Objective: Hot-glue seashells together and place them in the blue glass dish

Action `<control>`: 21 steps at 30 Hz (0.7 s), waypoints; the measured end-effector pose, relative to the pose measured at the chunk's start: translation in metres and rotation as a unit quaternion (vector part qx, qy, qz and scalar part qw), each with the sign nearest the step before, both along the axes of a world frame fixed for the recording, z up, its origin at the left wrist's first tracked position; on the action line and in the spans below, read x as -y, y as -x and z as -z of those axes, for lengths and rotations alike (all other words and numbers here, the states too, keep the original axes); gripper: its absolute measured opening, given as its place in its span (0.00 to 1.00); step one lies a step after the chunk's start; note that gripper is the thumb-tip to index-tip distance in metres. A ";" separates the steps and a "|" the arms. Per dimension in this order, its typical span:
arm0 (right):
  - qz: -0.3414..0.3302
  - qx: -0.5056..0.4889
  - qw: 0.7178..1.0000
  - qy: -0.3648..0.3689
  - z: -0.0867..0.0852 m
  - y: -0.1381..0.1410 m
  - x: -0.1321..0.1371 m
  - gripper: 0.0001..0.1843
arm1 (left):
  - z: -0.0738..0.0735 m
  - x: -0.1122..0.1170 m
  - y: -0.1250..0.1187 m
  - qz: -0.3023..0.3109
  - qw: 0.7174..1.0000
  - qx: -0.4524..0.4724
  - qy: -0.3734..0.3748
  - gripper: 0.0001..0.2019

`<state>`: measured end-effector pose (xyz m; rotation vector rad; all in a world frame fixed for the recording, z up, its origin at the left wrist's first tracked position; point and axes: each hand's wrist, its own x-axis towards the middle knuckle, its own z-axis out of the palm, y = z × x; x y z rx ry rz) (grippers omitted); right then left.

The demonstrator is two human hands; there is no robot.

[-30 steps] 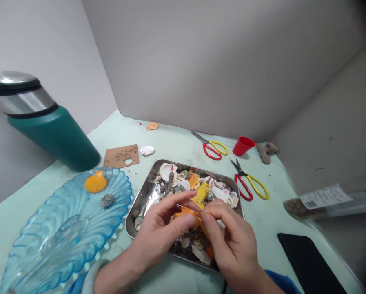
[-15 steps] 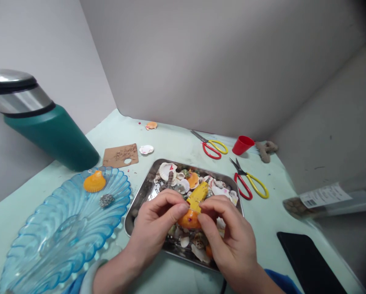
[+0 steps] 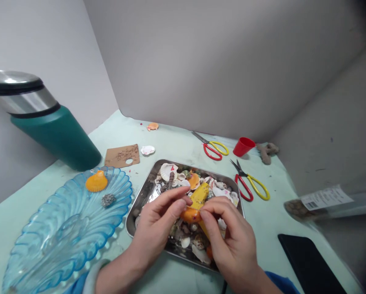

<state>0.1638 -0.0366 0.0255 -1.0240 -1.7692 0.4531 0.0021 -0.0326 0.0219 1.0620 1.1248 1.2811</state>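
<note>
Between my two hands, above the shell-filled metal tray (image 3: 142,189), is a small orange shell (image 3: 189,215), tilted so a narrow side shows. My right hand (image 3: 230,230) pinches its right end between thumb and index finger. At the left end, the thumb and a bent finger of my left hand (image 3: 156,218) meet the shell, while the index fingertip is lifted a little off it. Just behind the shell lies a yellow piece with dark specks (image 3: 199,196), partly covered by my fingers. White shells (image 3: 167,171) and another orange shell (image 3: 193,180) lie in the tray.
A blue scalloped dish (image 3: 63,228) on the left holds a yellow-orange shell (image 3: 96,181) and a grey rough piece (image 3: 108,200). Behind it stands a green bottle (image 3: 63,136). Two scissors (image 3: 215,150), (image 3: 251,181) and a red cup (image 3: 243,146) are beyond the tray. A black flat object (image 3: 311,265) lies right.
The orange shell has been tilted, showing a thinner profile than before. My left index finger has lifted and straightened slightly. The whole view has shifted a little.
</note>
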 end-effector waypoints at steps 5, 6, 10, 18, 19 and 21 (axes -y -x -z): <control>0.017 -0.001 1.000 -0.001 0.000 0.000 0.000 0.07 | 0.000 0.000 -0.002 0.008 0.999 0.044 0.010 0.09; 0.016 0.000 1.000 0.000 0.000 0.001 0.000 0.07 | 0.000 0.000 -0.002 0.009 0.999 0.045 0.007 0.09; 0.030 0.002 1.000 0.004 0.001 0.001 -0.002 0.04 | 0.001 -0.001 -0.001 0.004 0.999 0.045 0.001 0.10; 0.044 0.000 0.999 0.004 0.002 0.000 -0.001 0.05 | 0.002 -0.002 0.001 -0.006 0.998 -0.050 -0.035 0.07; 0.048 0.000 0.999 0.007 0.002 0.000 -0.001 0.05 | 0.001 -0.001 0.001 -0.003 0.998 -0.058 -0.040 0.08; 0.055 0.000 0.998 0.008 0.002 0.000 -0.001 0.05 | 0.000 -0.001 0.001 0.001 0.997 -0.064 -0.045 0.07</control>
